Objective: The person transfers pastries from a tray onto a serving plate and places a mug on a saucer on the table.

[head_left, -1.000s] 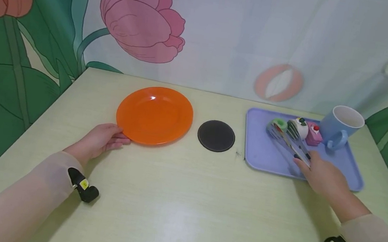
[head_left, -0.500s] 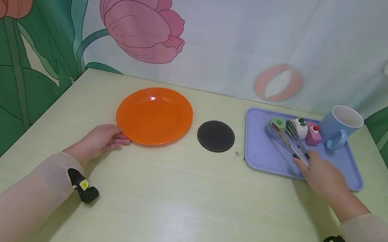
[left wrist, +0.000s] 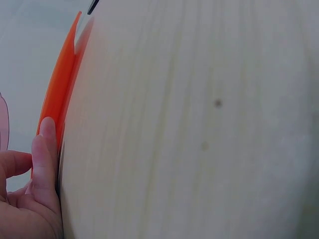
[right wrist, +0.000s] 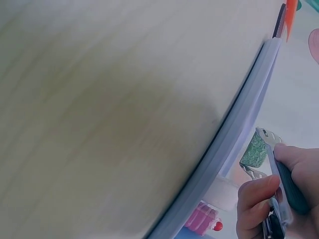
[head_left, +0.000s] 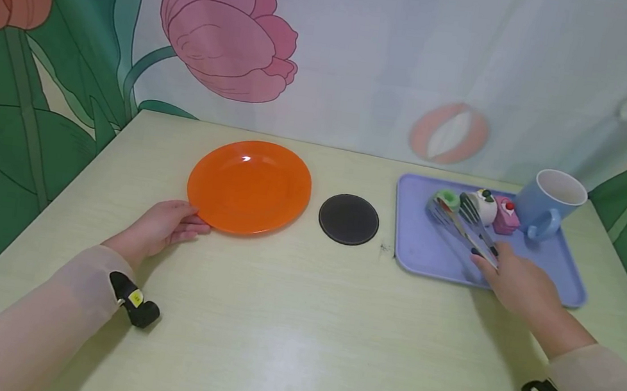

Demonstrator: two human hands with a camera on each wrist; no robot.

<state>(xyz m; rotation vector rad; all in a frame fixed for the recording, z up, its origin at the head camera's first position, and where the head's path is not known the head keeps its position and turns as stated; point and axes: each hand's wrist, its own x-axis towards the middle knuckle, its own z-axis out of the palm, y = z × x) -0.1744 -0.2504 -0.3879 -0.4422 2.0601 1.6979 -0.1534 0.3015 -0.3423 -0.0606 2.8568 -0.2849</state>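
Observation:
In the head view, my left hand [head_left: 164,230] pinches the near-left rim of an orange plate [head_left: 251,185]. The left wrist view shows the thumb on one side of the plate [left wrist: 59,84] and fingers against its underside. My right hand [head_left: 525,289] grips metal tongs [head_left: 470,238] with fork-shaped ends and dark grip patches. Their ends stand on either side of a green ring-shaped toy pastry [head_left: 451,200], seen between the tines in the right wrist view. Whether they touch it is unclear. A white toy cake [head_left: 486,210] and a pink one with a red berry [head_left: 506,219] sit beside it.
A lilac tray [head_left: 425,256] lies at the right under the toy pastries and a blue mug [head_left: 545,199], which stands at its back right corner. Between tray and plate lies a round black coaster [head_left: 349,219]. A printed curtain [head_left: 357,65] hangs behind the table.
The tongs' ends have shifted very slightly left, and the green ring-shaped pastry sits a touch further left too. My left hand and the plate have stayed put.

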